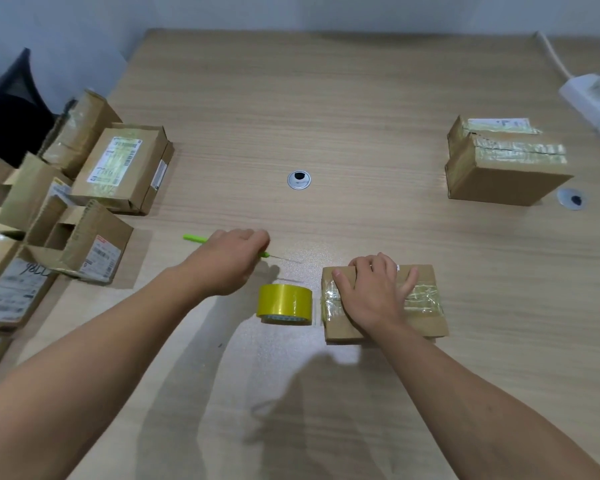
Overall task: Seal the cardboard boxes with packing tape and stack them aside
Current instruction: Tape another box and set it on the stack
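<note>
A small cardboard box [426, 320] is seen at the near right of the bench [326, 116], closed, with a band of clear-yellow tape laid across its top. The right hand [374, 292] is pressed flat on that top, fingers spread and straight. Just left of the box, not quite touching it, a roll of yellow packing tape [284, 304] is laid flat. The left hand [229, 261] is held above the bench beyond the roll, its fingers curled round a green-handled cutter [194, 239], whose thin blade is pointed to the right. At the far right a sealed box [503, 164] is placed alone, its top seam covered with wrinkled tape. Along the left edge a cluster of boxes is gathered: an open box [80, 244] with its flaps raised, whose contents cannot be told, and behind it a closed labelled box [122, 168]. 2 cable grommets [299, 179] are set into the bench, and a white power strip [596, 98] is seen at the far right corner.
</note>
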The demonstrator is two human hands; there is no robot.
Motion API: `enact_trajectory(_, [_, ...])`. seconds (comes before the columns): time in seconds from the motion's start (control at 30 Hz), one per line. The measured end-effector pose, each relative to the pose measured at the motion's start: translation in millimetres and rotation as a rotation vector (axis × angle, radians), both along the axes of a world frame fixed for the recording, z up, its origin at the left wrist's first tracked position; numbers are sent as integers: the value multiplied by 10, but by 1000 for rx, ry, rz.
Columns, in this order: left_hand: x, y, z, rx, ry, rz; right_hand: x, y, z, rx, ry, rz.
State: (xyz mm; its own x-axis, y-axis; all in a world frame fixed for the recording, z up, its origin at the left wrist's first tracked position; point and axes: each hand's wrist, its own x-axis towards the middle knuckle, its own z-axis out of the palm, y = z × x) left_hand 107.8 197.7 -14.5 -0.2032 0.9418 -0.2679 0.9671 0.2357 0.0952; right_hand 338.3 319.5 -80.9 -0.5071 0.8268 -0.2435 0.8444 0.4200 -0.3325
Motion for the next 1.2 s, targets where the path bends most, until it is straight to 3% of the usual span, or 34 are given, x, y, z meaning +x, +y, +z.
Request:
enact_trajectory(0.13, [225,148,226,-25,179,-369,-2,-4,8,-5,0,1])
enact_trajectory(0.27, [383,271,225,-12,229,-498,-2,-11,16,-4,8,-6])
enact_trajectory(0.63, [532,465,78,-110,294,-540,-5,-6,-3,4,-10,1])
enact_trajectory(1.2, [566,532,-7,-65,289,-513,-12,-4,-18,6,5,-11])
